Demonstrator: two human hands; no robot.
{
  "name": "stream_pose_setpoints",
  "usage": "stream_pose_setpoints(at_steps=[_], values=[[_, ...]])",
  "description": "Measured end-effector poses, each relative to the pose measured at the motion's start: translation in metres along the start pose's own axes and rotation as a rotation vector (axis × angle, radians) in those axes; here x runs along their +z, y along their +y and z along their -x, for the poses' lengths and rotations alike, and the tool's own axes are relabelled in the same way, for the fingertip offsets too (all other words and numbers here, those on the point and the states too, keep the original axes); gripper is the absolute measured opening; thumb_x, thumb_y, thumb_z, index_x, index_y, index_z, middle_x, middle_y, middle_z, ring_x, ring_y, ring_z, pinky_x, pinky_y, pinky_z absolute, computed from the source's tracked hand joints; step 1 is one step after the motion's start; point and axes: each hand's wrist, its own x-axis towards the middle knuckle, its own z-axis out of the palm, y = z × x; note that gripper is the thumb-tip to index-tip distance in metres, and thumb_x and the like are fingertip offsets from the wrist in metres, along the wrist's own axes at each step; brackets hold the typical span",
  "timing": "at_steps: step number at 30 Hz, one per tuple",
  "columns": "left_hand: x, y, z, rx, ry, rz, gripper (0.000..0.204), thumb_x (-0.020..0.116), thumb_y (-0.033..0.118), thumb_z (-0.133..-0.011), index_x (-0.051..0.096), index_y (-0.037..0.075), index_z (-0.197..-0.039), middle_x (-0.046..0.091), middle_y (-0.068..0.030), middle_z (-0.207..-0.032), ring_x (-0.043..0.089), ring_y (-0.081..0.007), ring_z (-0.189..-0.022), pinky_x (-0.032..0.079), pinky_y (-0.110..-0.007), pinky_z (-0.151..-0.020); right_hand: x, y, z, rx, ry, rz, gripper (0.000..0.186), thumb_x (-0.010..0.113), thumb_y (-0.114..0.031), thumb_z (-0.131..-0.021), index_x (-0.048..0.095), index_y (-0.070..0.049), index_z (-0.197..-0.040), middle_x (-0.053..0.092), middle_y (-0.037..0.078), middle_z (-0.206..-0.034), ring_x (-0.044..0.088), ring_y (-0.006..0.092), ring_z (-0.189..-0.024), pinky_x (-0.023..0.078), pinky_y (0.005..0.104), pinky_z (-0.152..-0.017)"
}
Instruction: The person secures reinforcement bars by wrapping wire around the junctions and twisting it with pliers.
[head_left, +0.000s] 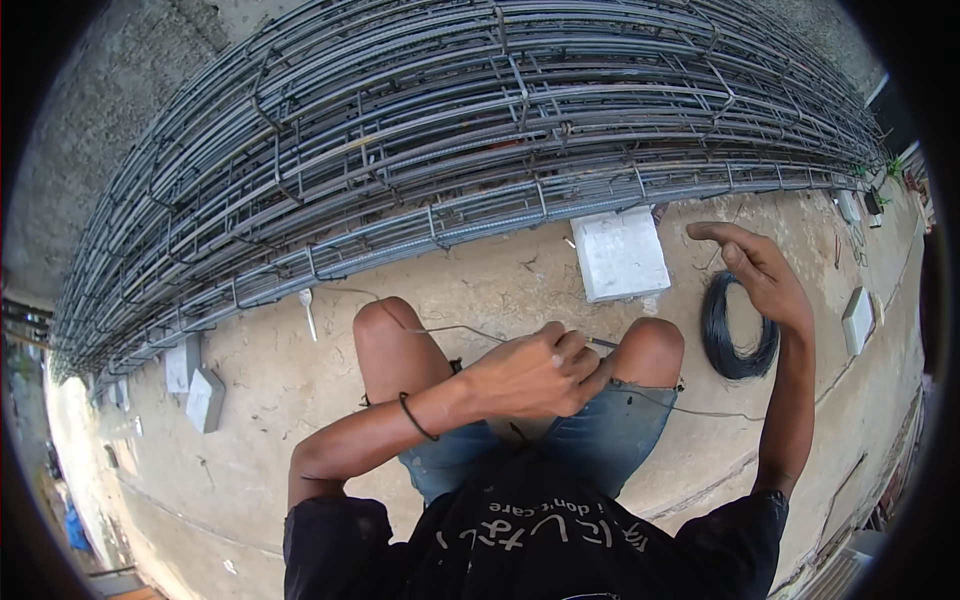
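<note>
Crouching over a concrete slab (pixel 300 400), head view: the left hand (pixel 530 375) is closed in a pinch on a thin tie wire (pixel 440 328), which runs from the fingers across the bare knees toward the stacked rebar cages (pixel 450 130). The right hand (pixel 765 275) is raised and half open, fingers curled, gripping nothing, just above a dark coil of wire (pixel 738 330) lying on the slab beside the right knee. A white concrete block (pixel 620 252) sits under the cage edge.

Handling, as a judgement: the wire looks light, springy and easily kinked (cut ends likely sharp). Best taken close to the working end, pinched between thumb and forefinger; the coil lifts by its ring.
</note>
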Motion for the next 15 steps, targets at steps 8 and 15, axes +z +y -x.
stream_pose_setpoints(at_steps=[8, 15], values=[[0.069, 0.061, -0.060, 0.489, 0.362, 0.229, 0.036, 0.058, 0.027, -0.071, 0.062, 0.002, -0.098, 0.052, 0.0012, -0.074, 0.051, -0.0169, -0.079, 0.042, -0.031, -0.067, 0.140, -0.069, -0.071, 0.371, -0.453, -0.489, 0.054, 0.051, -0.038, -0.094, 0.043, 0.002, -0.130, 0.057, 0.017, -0.107, 0.059, 0.0205, -0.094, 0.052, 0.0371, -0.079], [0.071, 0.064, -0.013, 0.465, 0.368, 0.236, 0.022, 0.056, 0.027, -0.074, 0.059, 0.006, -0.080, 0.051, 0.0005, -0.074, 0.052, -0.0157, -0.079, 0.040, -0.030, -0.068, 0.194, -0.038, -0.075, -0.332, 0.057, 0.609, 0.047, 0.065, -0.027, -0.087, 0.050, 0.004, -0.119, 0.051, 0.019, -0.107, 0.058, 0.0271, -0.087, 0.050, 0.0366, -0.068]])
